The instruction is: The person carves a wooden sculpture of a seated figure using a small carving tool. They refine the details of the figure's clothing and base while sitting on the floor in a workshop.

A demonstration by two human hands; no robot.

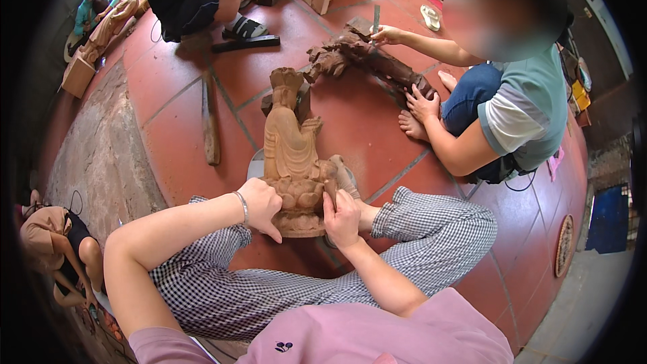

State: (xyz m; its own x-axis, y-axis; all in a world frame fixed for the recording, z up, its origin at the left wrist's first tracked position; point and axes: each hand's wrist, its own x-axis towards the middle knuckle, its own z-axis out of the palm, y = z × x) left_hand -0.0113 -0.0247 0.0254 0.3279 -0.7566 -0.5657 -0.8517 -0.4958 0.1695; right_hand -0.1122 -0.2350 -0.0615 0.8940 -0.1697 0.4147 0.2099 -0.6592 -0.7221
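A carved wooden statue of a seated, crowned figure stands upright between my legs, on a lotus-shaped base. My left hand, with a bangle at the wrist, is closed against the left side of that base, its thumb pointing down and its fingertips hidden. At the base's right side my right hand pinches a small brown piece, held against the carving. What this piece is, I cannot make out.
Opposite, a person steadies a dark carved wood piece and holds a flat tool. A wooden mallet-like stick lies on the red tiles. Other people sit around with carvings; a sandal lies beyond.
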